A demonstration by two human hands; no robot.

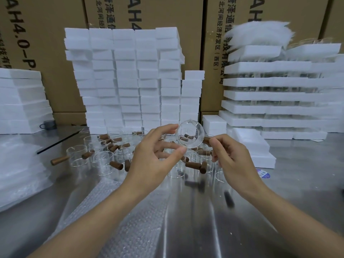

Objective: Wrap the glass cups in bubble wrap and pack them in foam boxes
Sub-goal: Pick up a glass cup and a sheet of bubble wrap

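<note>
The left hand (pixel 154 155) pinches a glass cup (pixel 189 135) by its rim, the right hand (pixel 234 157) grips its wooden handle (pixel 206 140) (cartons (pixel 46 53) behind read "AH4.0-P")

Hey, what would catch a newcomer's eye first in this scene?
A clear glass cup held up at centre between the left hand and right hand. Behind it towers a wall of white foam boxes, with more wooden-handled glass cups clustered on the metal table below.
</note>
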